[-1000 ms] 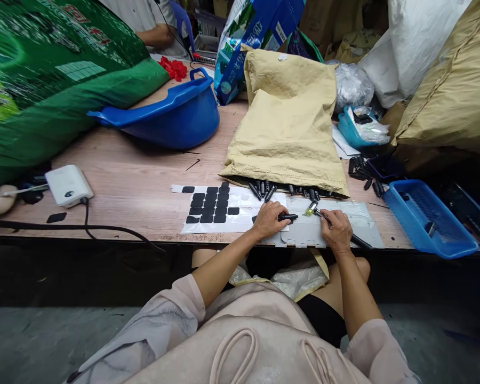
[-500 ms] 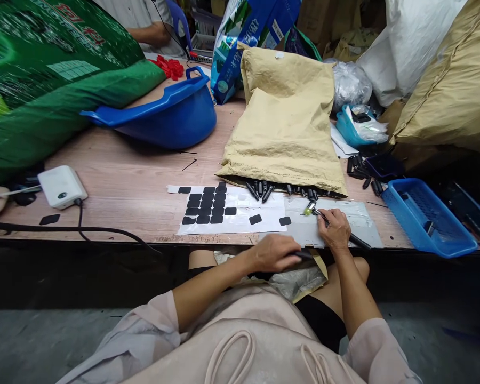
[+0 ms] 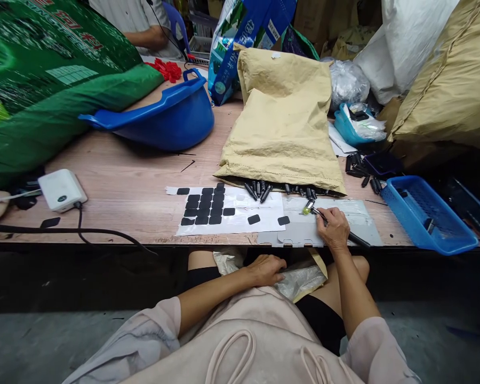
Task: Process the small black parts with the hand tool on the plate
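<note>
My right hand (image 3: 333, 228) is closed around the black handle of a small hammer (image 3: 359, 239) at the table's front edge. The hammer's silver and yellow-green head lies on a grey taped board (image 3: 360, 213). Below the edge, my left hand (image 3: 264, 269) is over my lap, beside an open bag with a silvery lining (image 3: 304, 280). Its thumb and fingers are apart, and no object shows in it. Several black tube-like pieces (image 3: 258, 190) spill from the mouth of a tan bag (image 3: 284, 128). Left of the board lies a white sheet (image 3: 240, 226) bearing black rounded stickers (image 3: 205, 205).
A blue basin (image 3: 164, 125) and a green sack (image 3: 64, 96) stand at the left. On the right are a blue plastic basket (image 3: 424, 218) and loose black pieces (image 3: 356, 165). A white device (image 3: 62, 190) trails a cable. Another person's arm (image 3: 148, 38) shows behind.
My left hand has moved down and left from the table edge to my lap, and the dark piece it held is no longer visible. My right hand and the hammer have hardly moved.
</note>
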`<state>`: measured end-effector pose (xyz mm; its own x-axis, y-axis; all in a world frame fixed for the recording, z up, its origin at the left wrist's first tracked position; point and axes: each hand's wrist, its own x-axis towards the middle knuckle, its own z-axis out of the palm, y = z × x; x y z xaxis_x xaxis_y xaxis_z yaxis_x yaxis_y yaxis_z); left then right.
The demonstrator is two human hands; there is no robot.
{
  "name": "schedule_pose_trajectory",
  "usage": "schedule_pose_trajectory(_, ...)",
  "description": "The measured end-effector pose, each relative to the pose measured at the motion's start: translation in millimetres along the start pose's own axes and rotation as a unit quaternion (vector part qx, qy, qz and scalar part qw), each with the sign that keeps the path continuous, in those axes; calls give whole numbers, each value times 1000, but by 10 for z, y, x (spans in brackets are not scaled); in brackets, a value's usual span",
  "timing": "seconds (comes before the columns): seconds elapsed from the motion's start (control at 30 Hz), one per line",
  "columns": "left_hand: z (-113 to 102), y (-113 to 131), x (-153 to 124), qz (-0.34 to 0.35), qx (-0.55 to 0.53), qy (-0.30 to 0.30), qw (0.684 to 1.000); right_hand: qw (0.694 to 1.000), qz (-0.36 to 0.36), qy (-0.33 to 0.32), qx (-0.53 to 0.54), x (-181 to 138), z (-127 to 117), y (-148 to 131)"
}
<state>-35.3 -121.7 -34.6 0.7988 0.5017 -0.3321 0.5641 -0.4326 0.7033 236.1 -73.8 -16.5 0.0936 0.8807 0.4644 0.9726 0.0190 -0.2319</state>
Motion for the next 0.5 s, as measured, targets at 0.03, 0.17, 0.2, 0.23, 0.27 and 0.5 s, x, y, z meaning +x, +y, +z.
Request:
schedule_pose_trajectory(0.03, -107, 112, -52, 52, -3, 10, 999, 1000, 0, -1, 0, 0, 1, 0)
schedule_pose_trajectory(0.17, -736, 496, -172, 129, -88, 163, 974, 1000, 0, -5, 0, 1, -2, -3)
schedule_pose_trajectory(0.2, -935, 542, -157, 108, -99, 209, 967, 1000, 1, -4, 0, 1, -2, -6)
schedule_pose_trajectory(0.23, -1146, 567, -119, 76, -96, 238, 963, 1000, 2, -3, 1, 2, -2, -8)
schedule_pose_trajectory(0.27, -1367, 577, -58, 46, -79, 234, 968, 1000, 2, -1, 1, 3, -1, -10)
schedule_pose_trajectory(0.5, -2743, 686, 721, 23, 61, 376, 924, 1000, 10, -1, 11, 7, 5, -7)
